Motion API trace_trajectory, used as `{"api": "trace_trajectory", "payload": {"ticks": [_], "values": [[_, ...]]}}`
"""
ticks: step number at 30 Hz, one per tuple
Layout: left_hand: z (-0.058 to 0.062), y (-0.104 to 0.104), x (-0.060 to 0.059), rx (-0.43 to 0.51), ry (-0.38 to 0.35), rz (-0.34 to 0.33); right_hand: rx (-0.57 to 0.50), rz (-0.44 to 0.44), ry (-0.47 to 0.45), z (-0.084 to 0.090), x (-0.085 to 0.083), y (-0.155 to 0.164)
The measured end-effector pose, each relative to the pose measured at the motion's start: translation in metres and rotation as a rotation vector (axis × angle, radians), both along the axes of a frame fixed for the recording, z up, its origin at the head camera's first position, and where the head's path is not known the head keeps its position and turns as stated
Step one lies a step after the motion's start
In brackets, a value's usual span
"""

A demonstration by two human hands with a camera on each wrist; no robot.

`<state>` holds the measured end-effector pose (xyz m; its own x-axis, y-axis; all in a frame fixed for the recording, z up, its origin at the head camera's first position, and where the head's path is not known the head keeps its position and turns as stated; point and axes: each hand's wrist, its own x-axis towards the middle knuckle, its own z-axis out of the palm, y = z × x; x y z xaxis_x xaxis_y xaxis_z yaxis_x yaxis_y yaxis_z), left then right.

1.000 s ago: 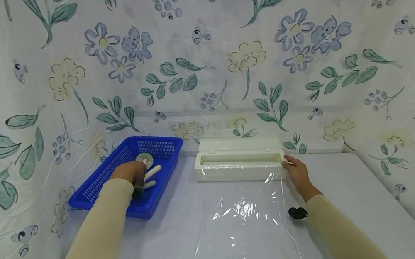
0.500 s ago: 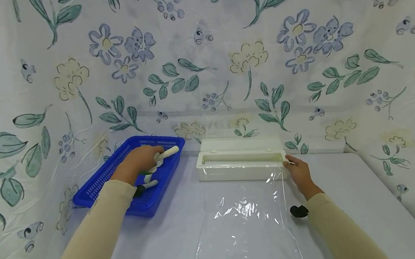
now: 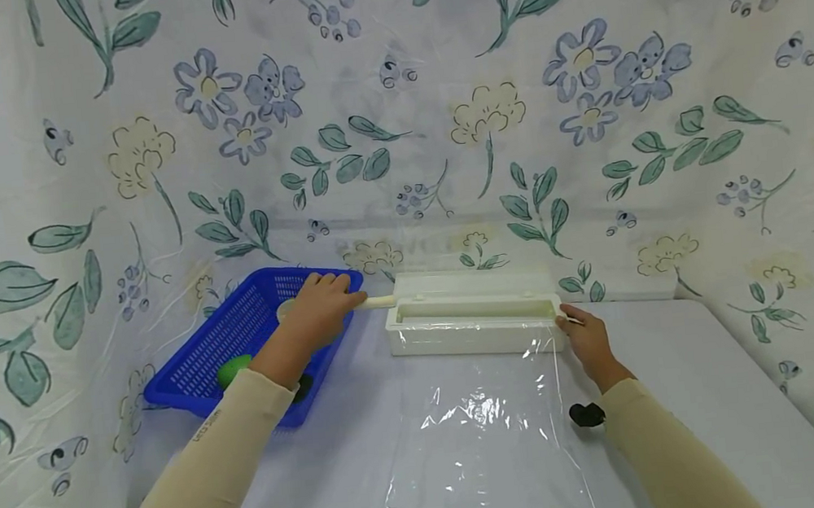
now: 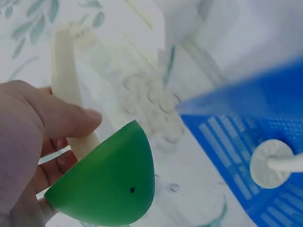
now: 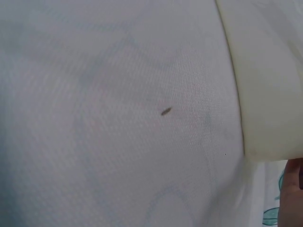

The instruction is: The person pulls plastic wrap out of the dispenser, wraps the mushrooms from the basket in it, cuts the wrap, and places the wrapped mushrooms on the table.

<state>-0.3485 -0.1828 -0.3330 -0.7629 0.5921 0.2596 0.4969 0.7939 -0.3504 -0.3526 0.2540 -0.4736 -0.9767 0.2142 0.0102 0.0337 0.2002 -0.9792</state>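
Observation:
My left hand (image 3: 320, 307) hovers over the right end of the blue basket (image 3: 197, 364) and grips a cream-handled tool (image 3: 376, 302). The handle tip points at the white dispenser box (image 3: 472, 313). In the left wrist view the handle (image 4: 64, 80) runs through my fingers, with a green dome-shaped piece (image 4: 111, 184) by the palm. My right hand (image 3: 584, 339) holds the box's right end, fingers curled at its corner. A clear film sheet (image 3: 479, 435) stretches from the box toward me. The right wrist view shows only cloth and the box edge (image 5: 270, 71).
Another tool with a round white disc (image 4: 272, 163) lies in the basket, and a green object (image 3: 233, 370) shows there beside my forearm. Floral plastic sheeting (image 3: 394, 124) walls in the back and sides. The table edge (image 3: 781, 390) runs along the right.
My left hand lifted the cream-handled tool out of the basket and carried it right, toward the white box. The right hand stayed put.

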Motion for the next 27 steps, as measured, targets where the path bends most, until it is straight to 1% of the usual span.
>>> {"api": "trace_trajectory", "payload": {"ticks": [4,6,8,11,14,19,24,27], "values": [[-0.005,0.015,0.012,-0.012,0.131,-0.089,0.003,0.008,-0.007,0.0,0.0,0.001],[-0.006,0.022,0.018,-0.007,0.162,-0.118,-0.002,0.008,-0.01,-0.001,0.001,0.001],[-0.008,0.029,0.022,-0.001,0.171,-0.134,-0.01,0.004,-0.014,-0.001,0.0,0.001],[-0.011,0.039,0.027,-0.004,0.168,-0.129,-0.027,-0.002,-0.007,-0.001,-0.001,0.001],[-0.016,0.047,0.032,0.014,0.17,-0.124,-0.034,-0.004,-0.002,-0.001,-0.002,0.001],[-0.025,0.058,0.04,0.073,0.195,-0.138,-0.023,-0.002,-0.002,-0.003,-0.004,0.002],[-0.032,0.07,0.049,0.08,0.216,-0.136,-0.011,-0.003,-0.011,-0.004,-0.004,0.003],[-0.037,0.076,0.058,0.086,0.227,-0.158,-0.006,-0.003,-0.01,-0.004,-0.004,0.003]]}}
